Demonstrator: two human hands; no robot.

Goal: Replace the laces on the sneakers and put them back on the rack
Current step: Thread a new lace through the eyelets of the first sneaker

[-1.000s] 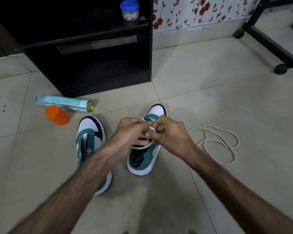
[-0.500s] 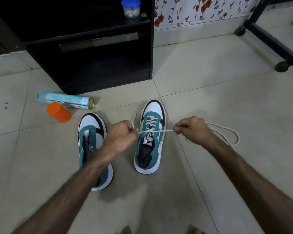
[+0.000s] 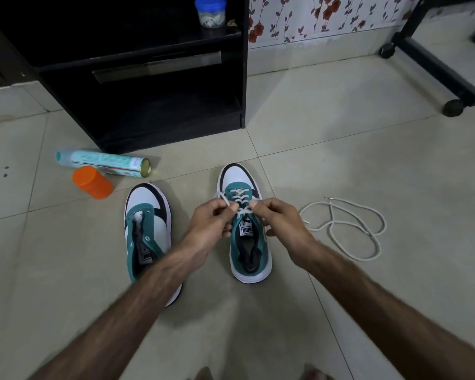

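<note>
A spray can [image 3: 104, 163] is lying on its side on the floor [image 3: 340, 133], just before the black rack [image 3: 137, 78], with an orange cap [image 3: 92, 182] touching its near side. Right of them, the unlaced sneaker [image 3: 147, 229] is standing toe away from me, and my left forearm is crossing over its heel. My left hand [image 3: 210, 223] is pinching one end of the white lace [image 3: 237, 198] between thumb and finger, the other fingers curled. The laced sneaker [image 3: 243, 223] is sitting between my hands, its lace criss-crossed up to the tongue. My right hand [image 3: 279, 223] is pinching the other end just beside my left, over the top eyelets. Further right, a spare lace [image 3: 348, 229] is lying in loose loops on the floor. A blue-lidded jar [image 3: 210, 10] is sitting on the rack's shelf.
</note>
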